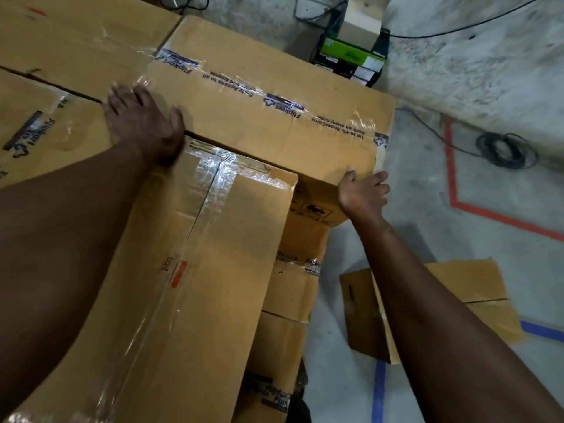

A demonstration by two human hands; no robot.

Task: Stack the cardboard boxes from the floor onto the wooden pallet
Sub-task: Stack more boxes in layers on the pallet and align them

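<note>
A long cardboard box (274, 87) sealed with printed tape lies across the top of the stack, at the far side. My left hand (143, 120) rests flat, fingers spread, at its near left corner. My right hand (363, 193) grips its near right corner, fingers curled over the edge. Just in front lies another taped box (195, 285), under my left forearm. More stacked boxes (45, 123) fill the left, and lower boxes (293, 288) show on the stack's right face. The wooden pallet is hidden.
On the concrete floor to the right lies one more cardboard box (451, 297), partly behind my right arm. Red tape (451, 178) and blue tape (378, 392) mark the floor. A coiled black cable (503, 151) and a green-topped device (351, 59) sit near the wall.
</note>
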